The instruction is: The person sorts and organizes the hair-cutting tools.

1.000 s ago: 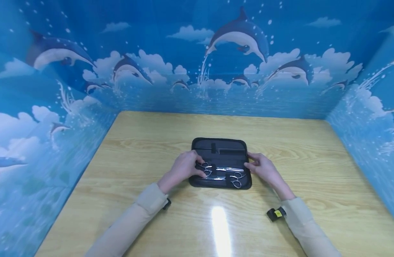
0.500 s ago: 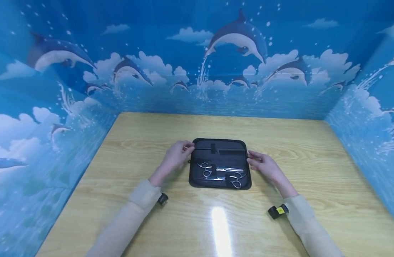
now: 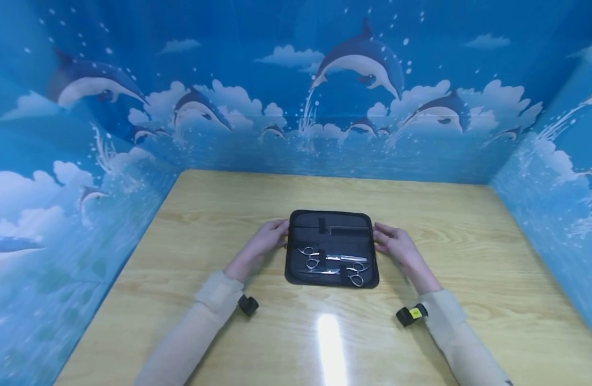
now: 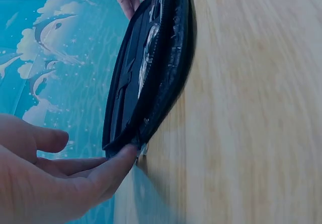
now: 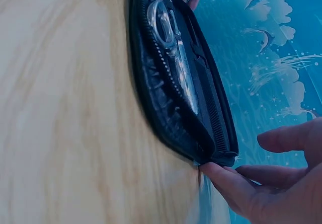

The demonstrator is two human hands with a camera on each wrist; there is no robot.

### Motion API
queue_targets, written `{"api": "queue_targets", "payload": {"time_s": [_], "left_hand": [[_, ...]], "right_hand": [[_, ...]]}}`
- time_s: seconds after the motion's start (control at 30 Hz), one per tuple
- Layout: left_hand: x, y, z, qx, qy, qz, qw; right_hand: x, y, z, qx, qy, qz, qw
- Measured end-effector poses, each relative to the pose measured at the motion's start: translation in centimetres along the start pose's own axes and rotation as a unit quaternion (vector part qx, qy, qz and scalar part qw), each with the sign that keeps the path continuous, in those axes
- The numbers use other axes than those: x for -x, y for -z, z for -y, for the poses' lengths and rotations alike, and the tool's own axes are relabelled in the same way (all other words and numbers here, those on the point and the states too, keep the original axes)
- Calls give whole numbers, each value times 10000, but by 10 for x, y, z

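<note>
A black zip case (image 3: 334,241) lies unfolded on the table. In its near half are two pairs of silver scissors, the upper pair (image 3: 344,258) with rings to the left and the lower pair (image 3: 324,271) with rings to the right. A dark comb (image 3: 351,231) is tucked in the far half. My left hand (image 3: 267,236) touches the case's left edge; the left wrist view shows extended fingers (image 4: 113,169) at its lower corner, thumb apart. On the opposite edge, my right hand (image 3: 396,247) does likewise, fingertips at the corner and thumb raised away.
The case rests mid-way on a wood-grain table (image 3: 218,209). Blue dolphin-print walls (image 3: 257,145) rise behind and on both sides. A black wrist camera (image 3: 248,305) sits at the left cuff, another camera (image 3: 411,314) at the right cuff.
My left hand has gone from the upper scissors' rings to the case's left edge, leaving the scissors in place. The right hand stays at the right edge, its fingers shifted slightly.
</note>
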State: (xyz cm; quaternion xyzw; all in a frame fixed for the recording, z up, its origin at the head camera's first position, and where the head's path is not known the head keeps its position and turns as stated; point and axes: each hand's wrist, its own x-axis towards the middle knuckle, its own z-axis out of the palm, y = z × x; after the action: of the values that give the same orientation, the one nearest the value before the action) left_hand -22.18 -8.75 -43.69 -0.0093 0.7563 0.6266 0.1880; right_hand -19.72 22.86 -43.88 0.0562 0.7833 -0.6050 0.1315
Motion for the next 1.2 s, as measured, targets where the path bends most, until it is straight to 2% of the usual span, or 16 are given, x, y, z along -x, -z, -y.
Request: {"api": "queue_targets", "payload": {"time_s": [0.2, 0.4, 0.57, 0.73, 0.93, 1.03, 1.1, 1.2], "left_hand": [[-1, 1, -1, -50, -36, -174, 9998], [-9, 4, -5, 214, -188, -353, 9990], [-13, 8, -5, 395, -346, -550, 9971], [-9, 10, -5, 359, -633, -575, 9957], [-2, 13, -7, -101, -1073, -675, 9919], [2, 15, -9, -718, -1303, -721, 9862], [5, 17, -9, -1190, -1429, -730, 9799], [10, 19, -7, -1658, -1574, -676, 9712]], "right_hand": [[-4, -2, 3, -360, -109, -68, 9993], [-13, -6, 8, -530, -100, -254, 9982], [-19, -8, 8, -586, 32, -414, 9974], [-19, -9, 5, -557, 280, -543, 9966], [-15, -6, 2, -588, 708, -626, 9938], [-10, -4, 2, -525, 848, -573, 9934], [-6, -3, 3, -556, 898, -513, 9931], [-1, -1, 3, -548, 882, -436, 9936]]}}
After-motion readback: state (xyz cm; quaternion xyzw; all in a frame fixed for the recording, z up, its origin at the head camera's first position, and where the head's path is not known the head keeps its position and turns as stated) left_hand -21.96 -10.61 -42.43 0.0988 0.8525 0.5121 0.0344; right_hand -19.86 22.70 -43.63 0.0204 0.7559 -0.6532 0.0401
